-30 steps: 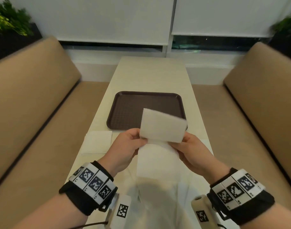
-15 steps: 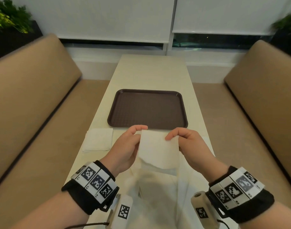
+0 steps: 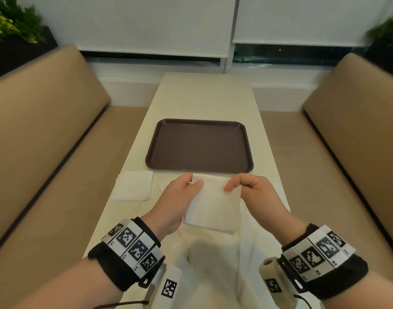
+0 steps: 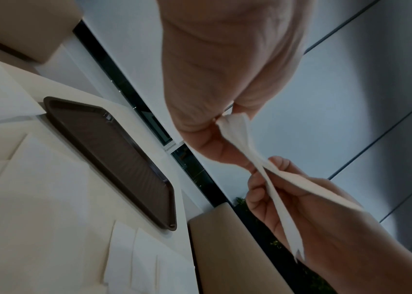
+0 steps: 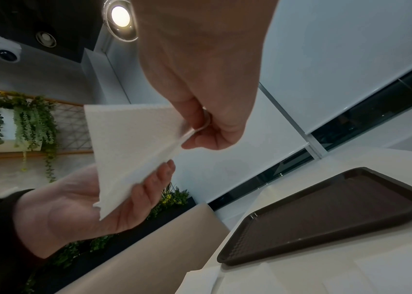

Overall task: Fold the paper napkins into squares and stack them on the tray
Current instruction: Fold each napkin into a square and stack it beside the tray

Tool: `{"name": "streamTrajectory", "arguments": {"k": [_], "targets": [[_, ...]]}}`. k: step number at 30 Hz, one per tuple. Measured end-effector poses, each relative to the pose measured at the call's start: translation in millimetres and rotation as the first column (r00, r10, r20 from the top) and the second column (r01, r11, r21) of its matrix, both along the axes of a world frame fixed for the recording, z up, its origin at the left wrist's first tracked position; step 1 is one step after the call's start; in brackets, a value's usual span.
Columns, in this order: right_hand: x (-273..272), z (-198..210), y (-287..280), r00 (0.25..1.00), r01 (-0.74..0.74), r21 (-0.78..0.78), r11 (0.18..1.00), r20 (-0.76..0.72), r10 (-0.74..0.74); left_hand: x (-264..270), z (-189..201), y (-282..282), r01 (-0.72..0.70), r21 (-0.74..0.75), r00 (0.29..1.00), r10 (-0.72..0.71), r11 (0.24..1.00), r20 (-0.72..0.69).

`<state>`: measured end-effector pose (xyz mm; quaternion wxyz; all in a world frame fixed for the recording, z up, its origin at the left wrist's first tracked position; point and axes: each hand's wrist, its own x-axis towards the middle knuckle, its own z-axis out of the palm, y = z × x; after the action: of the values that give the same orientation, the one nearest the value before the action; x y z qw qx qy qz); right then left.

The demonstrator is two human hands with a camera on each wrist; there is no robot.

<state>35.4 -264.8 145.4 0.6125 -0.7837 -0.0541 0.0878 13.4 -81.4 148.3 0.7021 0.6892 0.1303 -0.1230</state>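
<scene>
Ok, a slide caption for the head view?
Both hands, left and right, pinch a folded napkin above the table, near the bare brown tray.

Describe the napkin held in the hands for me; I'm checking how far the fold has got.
The napkin is white, soft embossed paper, folded over into a layered, roughly square shape; the left wrist view shows its layers still parted. It is held in the air above the table, short of the tray and touching neither. The left hand supports it from below with thumb on top; the right hand pinches its far right corner.
</scene>
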Motion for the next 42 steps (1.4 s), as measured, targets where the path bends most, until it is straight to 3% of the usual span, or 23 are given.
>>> {"name": "streamTrajectory", "arguments": {"k": [3,5,7,9,12,14,18,21,25,29,32,37,42], "targets": [[2.8,3.7,-5.3,0.998,-0.035,0.148,0.988,-0.042,0.042,0.7,-8.7,4.9,0.011,0.117,0.997,-0.02,0.993,0.076],[6.6,8.5,-9.4,0.998,-0.06,0.123,0.991,-0.008,0.062,-1.5,-9.8,4.8,0.037,0.196,0.989,-0.065,0.98,0.134],[8.0,16.0,-7.1,0.987,-0.127,-0.172,0.977,0.076,0.141,-5.4,-6.8,2.2,0.059,0.262,0.978,-0.108,0.963,0.179],[6.9,22.7,1.7,0.949,-0.206,-0.477,0.855,0.114,0.292,-8.3,-6.6,-0.7,0.092,0.275,0.964,-0.154,0.957,0.215],[2.5,23.2,14.2,0.9,-0.244,-0.681,0.69,0.106,0.423,-9.7,-10.9,-3.2,0.104,0.333,0.944,-0.198,0.937,0.265],[-2.0,18.1,18.7,0.887,-0.216,-0.736,0.642,0.127,0.444,-9.7,-13.7,-2.9,0.086,0.436,0.926,-0.233,0.896,0.297],[-12.8,10.0,21.4,0.9,-0.235,-0.715,0.659,0.095,0.425,-10.6,-20.1,1.2,0.002,0.553,0.893,-0.251,0.833,0.375],[-13.8,7.7,15.1,0.919,-0.269,-0.655,0.706,0.046,0.393,-11.2,-24.9,8.0,-0.094,0.506,0.9,-0.144,0.857,0.411],[-8.9,7.9,12.0,0.932,-0.248,-0.639,0.728,0.047,0.359,-10.9,-35.7,18.0,-0.038,0.413,0.946,-0.1,0.91,0.308],[-5.6,5.1,17.6,0.922,-0.33,-0.611,0.72,-0.047,0.384,-14.9,-44.4,33.0,-0.035,0.445,0.95,-0.109,0.895,0.294],[-1.6,-1.7,22.4,0.935,-0.331,-0.583,0.742,-0.096,0.342,-13.7,-50.4,55.6,-0.16,0.433,0.949,0.018,0.887,0.314],[20.4,-21.1,42.0,0.936,-0.353,-0.514,0.782,-0.212,0.283,27.4,-85.5,137.4,-0.428,0.468,0.904,0.356,0.773,0.238],[57.7,-54.3,93.9,0.88,-0.462,-0.411,0.786,-0.318,0.352,84.4,-130.0,196.9,-0.316,0.622,0.931,0.361,0.717,0.057]]}}
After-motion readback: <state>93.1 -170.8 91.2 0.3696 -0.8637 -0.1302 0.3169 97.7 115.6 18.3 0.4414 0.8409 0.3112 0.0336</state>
